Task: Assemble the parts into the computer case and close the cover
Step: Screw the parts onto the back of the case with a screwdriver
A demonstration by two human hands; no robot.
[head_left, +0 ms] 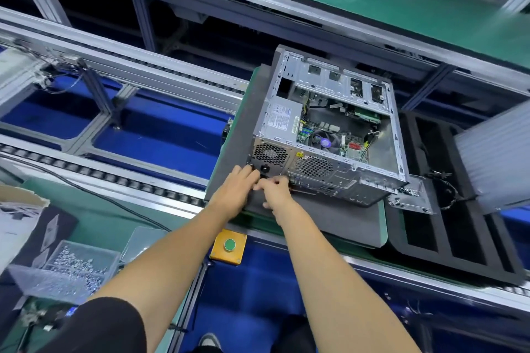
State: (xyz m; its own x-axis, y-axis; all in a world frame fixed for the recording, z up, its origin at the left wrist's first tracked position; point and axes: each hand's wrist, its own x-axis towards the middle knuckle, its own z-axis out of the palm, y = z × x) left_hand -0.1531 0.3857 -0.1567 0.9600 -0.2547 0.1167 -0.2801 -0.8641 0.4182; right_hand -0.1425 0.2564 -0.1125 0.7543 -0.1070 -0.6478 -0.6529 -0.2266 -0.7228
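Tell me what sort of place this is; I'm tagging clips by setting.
Most likely a computer assembly line in a factory: roller conveyor rails, an open computer case on a pallet, and a bin of screws by the station.

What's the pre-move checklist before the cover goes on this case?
1. Computer case resting on grey pad: ok.
2. Side open, board and power supply inside: ok.
3. Left hand and right hand clear of rear panel: not ok, both at it.
4. Rear fastening finished: cannot tell, fingers hide it.
5. Internal cables seated: cannot tell.
6. Ribbed grey panel within reach on the right: ok.
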